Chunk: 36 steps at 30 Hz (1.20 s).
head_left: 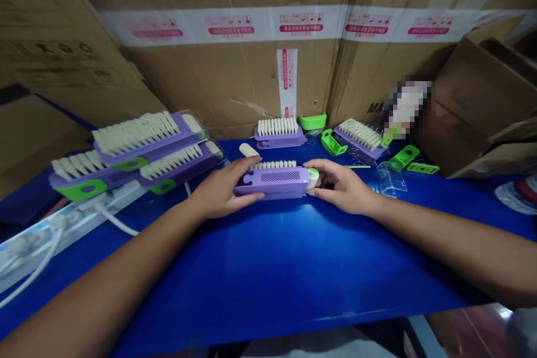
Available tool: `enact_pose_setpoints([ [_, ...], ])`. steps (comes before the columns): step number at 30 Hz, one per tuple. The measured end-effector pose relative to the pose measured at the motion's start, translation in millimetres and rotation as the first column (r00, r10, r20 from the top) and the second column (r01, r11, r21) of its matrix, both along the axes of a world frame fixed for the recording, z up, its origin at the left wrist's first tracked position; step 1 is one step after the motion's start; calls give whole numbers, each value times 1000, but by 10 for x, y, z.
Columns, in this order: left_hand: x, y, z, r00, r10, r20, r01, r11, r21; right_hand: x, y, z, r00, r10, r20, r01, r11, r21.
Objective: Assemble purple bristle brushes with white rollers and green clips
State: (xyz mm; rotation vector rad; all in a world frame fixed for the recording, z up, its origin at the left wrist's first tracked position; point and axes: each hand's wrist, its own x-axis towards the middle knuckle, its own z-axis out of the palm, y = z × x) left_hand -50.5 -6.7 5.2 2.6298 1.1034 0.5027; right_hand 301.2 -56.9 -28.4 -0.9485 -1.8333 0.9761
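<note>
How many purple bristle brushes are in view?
6. One purple brush sits between the left hand and right hand; three lie piled at left, one at back centre, one at back right. The pile may hide more.

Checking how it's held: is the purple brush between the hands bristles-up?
No, the purple brush is back-up: its slotted face shows on top, white bristles only along the far edge.

Purple plastic brush (272, 183), lengthwise across the blue bench (268, 257), cream bristles along its far edge, slotted grille on top; white cylindrical cap (312, 179) with green centre at its right end. Left fingers (247, 163) wrapped over the body, right fingers (321, 166) against the cap.
</note>
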Motion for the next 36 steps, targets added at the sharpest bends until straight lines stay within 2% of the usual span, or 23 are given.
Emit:
enact_pose_setpoints([
  [4, -7, 5, -33, 998, -13, 62, 15, 999, -36, -27, -21, 36, 994, -40, -100, 55, 987, 152],
  [10, 33, -30, -43, 992, 0, 126, 3, 1000, -22, -12, -20, 26, 989, -81, -124, 101, 982, 161],
  [14, 47, -26, -22, 994, 1, 111, 4, 999, -45, 29, -50, 32, 997, -62, -40, 70, 969, 238],
  [19, 16, 6, -43, 998, -1, 70, 7, 996, -94, 25, -121, 86, 996, -16, 88, -23, 901, 433],
  [24, 14, 6, -88, 998, -11, 55, 13, 999, -45, -8, -136, 90, 991, -51, 122, -21, 849, 528],
  [28, 59, -18, -67, 998, -20, 52, 19, 1000, 24, -22, -140, 97, 991, -78, 107, 4, 825, 566],
  [33, 119, -77, -13, 998, 46, -32, -41, 990, 133, -28, -145, 113, 991, -87, 98, 14, 816, 578],
  [36, 149, -113, 1, 993, 88, -82, -73, 983, 167, -29, -137, 94, 993, -89, 77, 32, 833, 552],
])
